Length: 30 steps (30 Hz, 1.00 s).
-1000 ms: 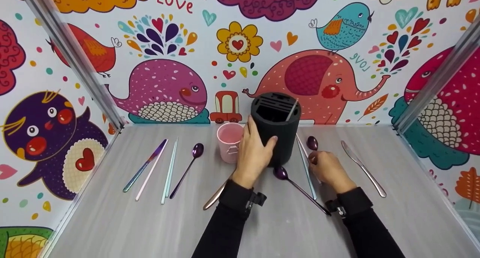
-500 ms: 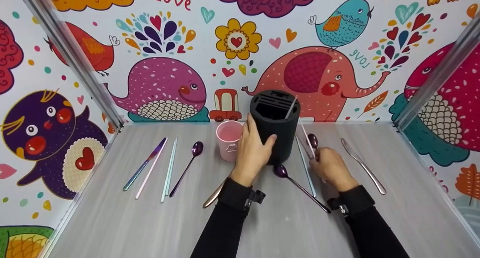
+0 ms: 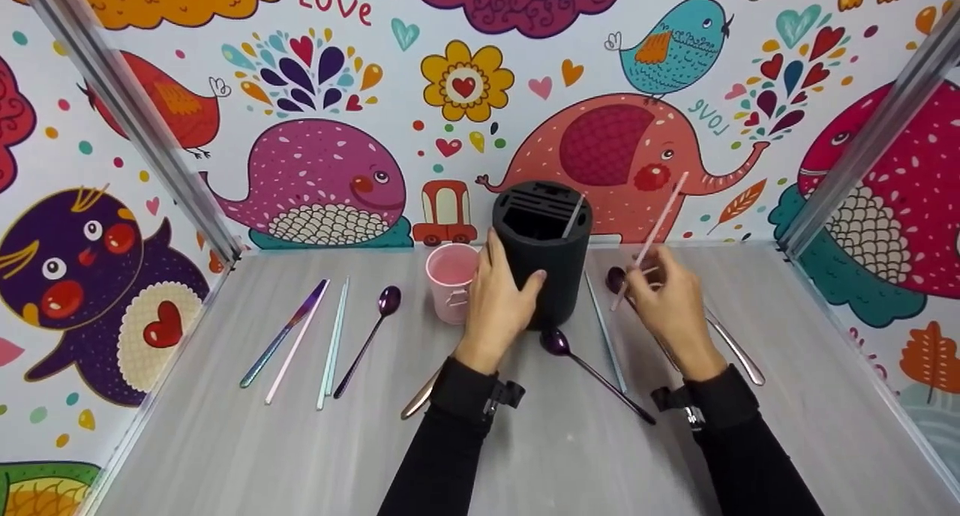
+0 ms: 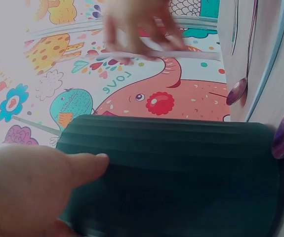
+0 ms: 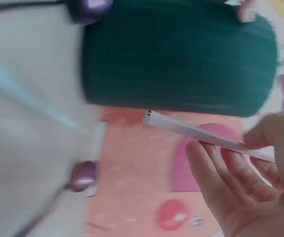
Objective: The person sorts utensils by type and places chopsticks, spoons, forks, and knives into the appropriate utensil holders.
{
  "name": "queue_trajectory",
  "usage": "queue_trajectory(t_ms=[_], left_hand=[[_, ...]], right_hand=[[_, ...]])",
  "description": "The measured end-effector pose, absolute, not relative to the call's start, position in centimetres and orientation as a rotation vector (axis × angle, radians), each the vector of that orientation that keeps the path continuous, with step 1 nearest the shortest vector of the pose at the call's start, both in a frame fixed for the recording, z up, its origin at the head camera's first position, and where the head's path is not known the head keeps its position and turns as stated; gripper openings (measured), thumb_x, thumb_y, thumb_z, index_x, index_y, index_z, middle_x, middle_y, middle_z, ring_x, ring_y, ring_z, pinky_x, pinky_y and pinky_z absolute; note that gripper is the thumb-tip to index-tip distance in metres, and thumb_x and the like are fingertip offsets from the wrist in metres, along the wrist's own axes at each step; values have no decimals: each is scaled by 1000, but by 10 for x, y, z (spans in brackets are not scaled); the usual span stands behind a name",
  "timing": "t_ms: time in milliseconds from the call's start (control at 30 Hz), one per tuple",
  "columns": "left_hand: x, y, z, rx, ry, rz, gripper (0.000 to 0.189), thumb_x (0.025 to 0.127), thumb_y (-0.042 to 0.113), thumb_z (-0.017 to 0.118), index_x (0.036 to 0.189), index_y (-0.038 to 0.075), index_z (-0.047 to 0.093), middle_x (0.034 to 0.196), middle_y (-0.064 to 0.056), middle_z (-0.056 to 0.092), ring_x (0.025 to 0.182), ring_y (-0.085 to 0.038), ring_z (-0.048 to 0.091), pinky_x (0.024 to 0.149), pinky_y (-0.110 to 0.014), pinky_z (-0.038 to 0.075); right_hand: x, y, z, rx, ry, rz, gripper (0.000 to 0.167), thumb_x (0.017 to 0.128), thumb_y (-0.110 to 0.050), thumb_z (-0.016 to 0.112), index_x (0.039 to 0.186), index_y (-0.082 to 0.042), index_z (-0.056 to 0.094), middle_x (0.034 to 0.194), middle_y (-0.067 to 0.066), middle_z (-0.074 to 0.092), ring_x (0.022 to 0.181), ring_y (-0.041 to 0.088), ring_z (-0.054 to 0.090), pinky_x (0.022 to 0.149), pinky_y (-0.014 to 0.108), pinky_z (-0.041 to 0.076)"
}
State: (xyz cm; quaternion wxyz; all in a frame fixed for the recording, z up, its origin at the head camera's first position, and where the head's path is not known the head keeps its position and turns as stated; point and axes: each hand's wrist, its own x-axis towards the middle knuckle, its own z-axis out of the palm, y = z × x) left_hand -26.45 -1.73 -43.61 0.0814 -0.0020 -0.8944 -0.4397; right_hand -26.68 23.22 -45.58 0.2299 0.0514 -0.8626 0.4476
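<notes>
My left hand point(image 3: 501, 306) grips the left side of an upright black utensil holder point(image 3: 559, 283), thumb across its front. A pale chopstick point(image 3: 574, 216) stands in the holder's right side. My right hand point(image 3: 671, 298) pinches a pink chopstick point(image 3: 665, 216), raised and tilted, to the right of the holder. In the right wrist view the thumb and fingertips hold this pink chopstick point(image 5: 196, 132), its end close to the holder. Below the right hand lies a purple spoon point(image 3: 616, 278), partly covered. A blue chopstick point(image 3: 606, 332) and another purple spoon point(image 3: 556, 342) lie near the holder.
A pink cup point(image 3: 450, 287) stands left of the holder. Farther left lie a rainbow knife point(image 3: 281, 337), a pink chopstick point(image 3: 296, 343), light blue chopsticks point(image 3: 334, 343) and a purple spoon point(image 3: 388, 302). A copper-coloured handle point(image 3: 418, 400) shows beside the left sleeve; a knife point(image 3: 735, 347) lies far right.
My right hand has picked the pink chopstick up from the table and raised it, its upper end now tilted to the right. The left hand keeps its hold on the utensil holder.
</notes>
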Motion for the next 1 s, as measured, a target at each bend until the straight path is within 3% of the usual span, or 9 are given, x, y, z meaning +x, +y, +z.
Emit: queue_trajectory(t_ms=[67,167,267,367,433,667,900,1000], left_hand=[[-265,-18,-436,0,-2669,-1308,100,105,38,75,178,7,14,183,-19,27,165,-37,41,136,-54,33],[-266,-19,-437,3,-2675,-1302,100,105,39,75,178,8,14,183,-19,27,165,-37,41,136,-53,33],[-267,-19,-439,-3,-2677,-1290,100,105,40,75,178,7,14,182,-20,28,164,-37,42,135,-53,34],[-267,-20,-440,-7,-2666,-1275,100,105,39,75,177,6,15,182,-21,30,164,-37,42,135,-53,35],[-267,-21,-440,-8,-2654,-1271,99,104,38,76,177,4,17,181,-22,31,164,-38,42,134,-53,35],[-267,-21,-439,0,-2662,-1289,100,105,39,76,177,5,16,182,-21,29,165,-36,40,135,-53,34],[-266,-19,-438,-1,-2670,-1287,100,106,39,75,178,6,14,182,-21,28,165,-36,40,135,-53,34],[-265,-18,-437,-12,-2669,-1292,100,105,39,75,178,7,14,183,-20,28,166,-36,39,135,-53,34]], right_hand=[[-260,228,-442,176,-2250,1314,15,109,-12,68,111,2,73,98,18,77,81,10,78,71,13,60],[-248,222,-423,257,-2072,1421,19,109,-12,70,107,5,77,94,18,74,76,5,78,70,20,64],[-239,213,-403,346,-1955,1521,17,106,-5,72,117,6,76,95,15,72,77,12,80,70,27,66],[-237,201,-381,421,-1881,1574,25,103,0,74,127,8,69,98,16,73,81,18,83,73,31,67],[-240,194,-368,460,-1854,1555,25,102,0,75,125,9,67,99,17,75,84,18,84,76,31,67],[-258,170,-343,605,-1824,1347,13,106,-4,72,109,7,77,98,16,81,86,14,84,78,24,66],[-270,163,-354,572,-1955,1107,27,103,-13,78,124,3,73,100,13,82,80,24,82,79,10,59],[-271,166,-360,506,-2023,1004,24,105,-16,77,119,2,72,95,12,83,77,22,80,78,10,57]])
